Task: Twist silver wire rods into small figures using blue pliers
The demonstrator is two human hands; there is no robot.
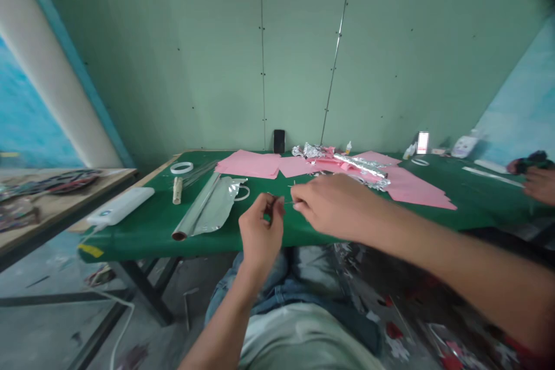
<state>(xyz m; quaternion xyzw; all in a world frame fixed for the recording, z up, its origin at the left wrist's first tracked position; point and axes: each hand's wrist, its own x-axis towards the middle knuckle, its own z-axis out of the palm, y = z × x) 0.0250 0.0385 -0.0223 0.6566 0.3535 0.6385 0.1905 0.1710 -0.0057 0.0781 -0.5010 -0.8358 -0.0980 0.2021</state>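
My left hand [260, 228] is closed in a pinch at the front edge of the green table [143, 225]. It grips one end of a thin wire or stick [284, 202]. My right hand [332, 202] is just to its right, fingers pinched on the other end of that thin piece. Both hands hover over the table edge above my lap. Pink paper sheets [255, 163] and crumpled silver foil [355, 165] lie just behind the hands.
A foil roll [203, 208], a white power bank [119, 206], white tape rings [181, 167] and a small cork-like piece [177, 189] lie on the left. Another person's hand [537, 182] rests at the far right. A second table [52, 196] stands left.
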